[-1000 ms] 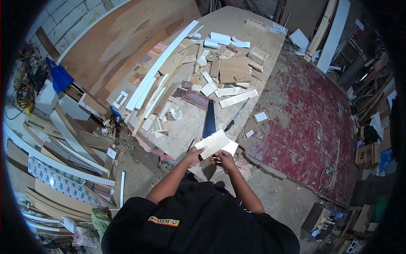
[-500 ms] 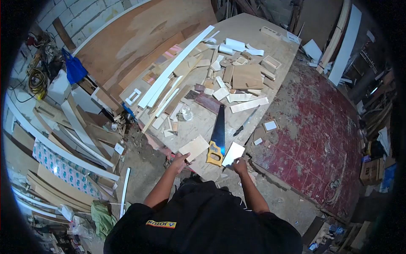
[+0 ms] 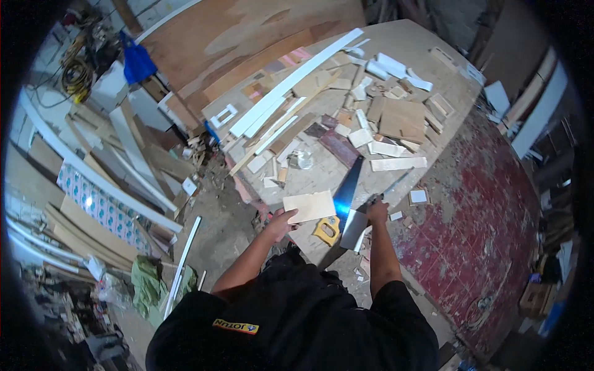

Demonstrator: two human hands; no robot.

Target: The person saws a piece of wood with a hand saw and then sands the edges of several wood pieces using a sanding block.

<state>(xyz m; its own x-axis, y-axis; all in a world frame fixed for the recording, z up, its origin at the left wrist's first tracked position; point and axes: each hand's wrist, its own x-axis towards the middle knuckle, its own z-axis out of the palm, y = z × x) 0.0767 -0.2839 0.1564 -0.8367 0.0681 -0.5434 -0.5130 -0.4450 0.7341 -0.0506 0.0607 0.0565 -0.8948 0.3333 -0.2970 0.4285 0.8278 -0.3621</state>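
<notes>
My left hand grips a pale rectangular wood piece by its near left corner, thumb on top. My right hand is at the dark handle of a long, thin-bladed knife, its fingers closed round the handle; the exact grip is partly hidden. Just left of that hand is a white-faced board piece, close to or touching it. Between my hands lies a handsaw with a yellow handle, blade pointing away from me, partly beside the wood piece.
On the workbench are wood offcuts, a brown board, long white strips and crumpled clear plastic. Boards lean at the left. A dusty red floor spreads to the right, with scraps near the bench edge.
My right hand has moved off the white board piece to the knife handle. The wood piece in my left hand has turned more level and neared the saw blade. The view has shifted.
</notes>
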